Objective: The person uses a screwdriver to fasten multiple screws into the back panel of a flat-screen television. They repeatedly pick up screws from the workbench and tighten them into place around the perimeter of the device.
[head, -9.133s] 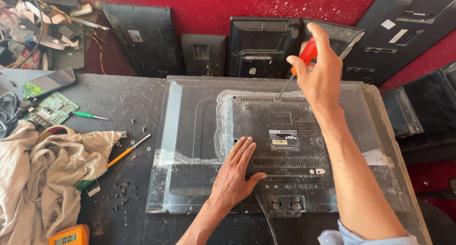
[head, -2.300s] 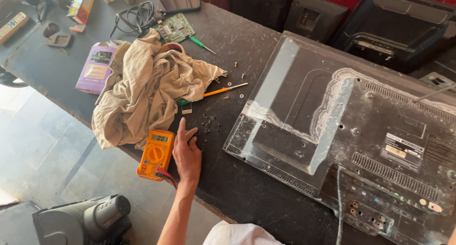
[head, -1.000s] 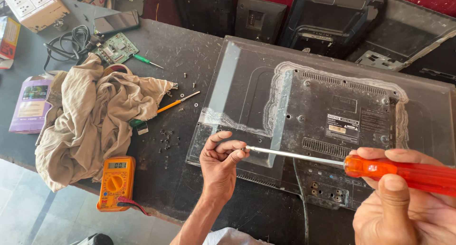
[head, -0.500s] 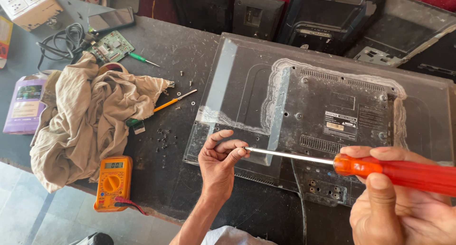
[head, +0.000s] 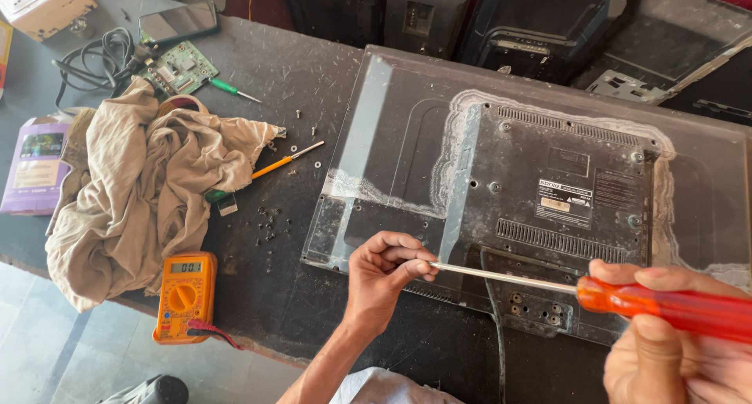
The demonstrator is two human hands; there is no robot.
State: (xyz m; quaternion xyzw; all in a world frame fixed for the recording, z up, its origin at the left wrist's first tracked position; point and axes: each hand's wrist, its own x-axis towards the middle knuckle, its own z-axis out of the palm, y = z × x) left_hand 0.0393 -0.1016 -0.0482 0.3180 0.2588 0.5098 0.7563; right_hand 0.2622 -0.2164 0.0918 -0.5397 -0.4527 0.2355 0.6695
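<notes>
Two hands in shot and one long screwdriver (head: 548, 283) between them: the right hand (head: 677, 345) is wrapped tight round its orange handle at the lower right, the left hand (head: 384, 271) is curled with fingertips pinching the tip of the steel shaft. That tool lies level, just above the near edge of the one flat television (head: 540, 192) resting back-up on the dark worktop (head: 313, 83). Count the rest: one orange multimeter (head: 185, 296) at the worktop's near edge, one crumpled beige cloth (head: 141, 185), one thin orange-handled screwdriver (head: 282, 163) poking out beside it, one small green-handled screwdriver (head: 231, 89), one green circuit board (head: 176, 66), one phone (head: 178, 22), one coil of black cable (head: 102, 55), one purple packet (head: 35, 165), and a scatter of loose screws (head: 268, 220), too small to count. Several more dark television shells (head: 540, 20) lean along the back wall. Against half a second ago, hardly a thing differs: same pinch, same grasp on the handle, the view only nudged slightly
</notes>
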